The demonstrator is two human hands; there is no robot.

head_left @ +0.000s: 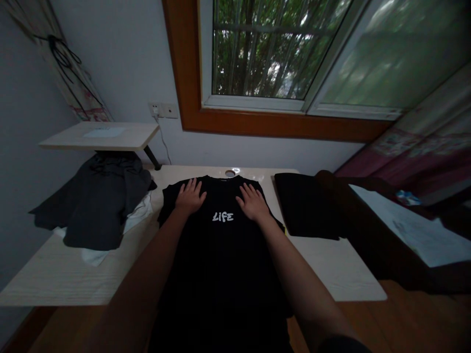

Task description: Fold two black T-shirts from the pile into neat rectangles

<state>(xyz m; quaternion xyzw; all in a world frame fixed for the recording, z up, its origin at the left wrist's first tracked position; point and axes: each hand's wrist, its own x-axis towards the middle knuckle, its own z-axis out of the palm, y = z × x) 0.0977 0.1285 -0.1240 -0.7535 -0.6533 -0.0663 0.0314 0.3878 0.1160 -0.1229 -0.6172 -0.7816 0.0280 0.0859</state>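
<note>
A black T-shirt (pixel 224 260) with white lettering on its chest lies spread out on the pale wooden table (pixel 342 274), neckline toward the wall. Its lower part runs down past the table's front edge, close to my body. My left hand (pixel 190 197) rests flat on the shirt near the left shoulder, fingers stretched out. On the other side of the lettering, my right hand (pixel 253 202) lies flat near the right shoulder with its fingers spread. Neither hand grips the cloth.
Rumpled dark grey clothes (pixel 99 201) lie over white cloth at the left, below a small raised shelf (pixel 99 135). A folded black cloth (pixel 309 206) is at the right. Beyond it, a paper sheet (pixel 412 220) lies on a dark brown surface. A window (pixel 265 63) is behind the table.
</note>
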